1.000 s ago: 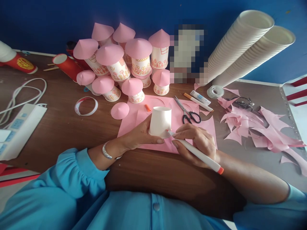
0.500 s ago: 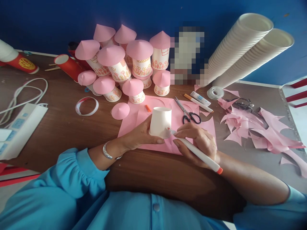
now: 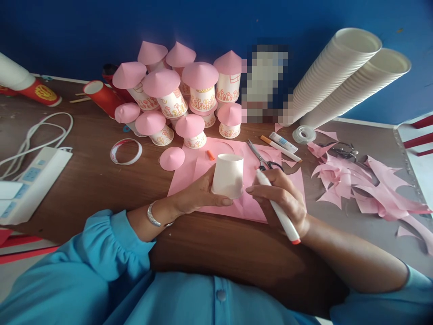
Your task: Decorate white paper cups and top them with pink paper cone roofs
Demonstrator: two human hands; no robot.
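My left hand [image 3: 199, 192] is closed around a white paper cup [image 3: 228, 175], which is turned bottom up with its rim low. The side of the cup facing me looks plain. My right hand [image 3: 284, 196] grips a white marker [image 3: 278, 208] with an orange-red end, its tip raised and apart from the cup. Under both hands lie sheets of pink paper [image 3: 184, 180]. An orange marker cap [image 3: 210, 155] rests on the paper behind the cup. Scissors [image 3: 260, 155] with black handles lie just behind my right hand, which partly hides them.
Several cups with pink cone roofs [image 3: 161, 82] and drawn flowers stand at the back. Two tall stacks of paper cups [image 3: 333, 67] lean at the right, near tape [image 3: 304, 134] and pink scraps [image 3: 338, 174]. A power strip [image 3: 37, 183] lies at the left.
My right hand has drawn the marker away from the cup, and its tip now points up. The cup stays in my left hand. The whole view has shifted slightly.
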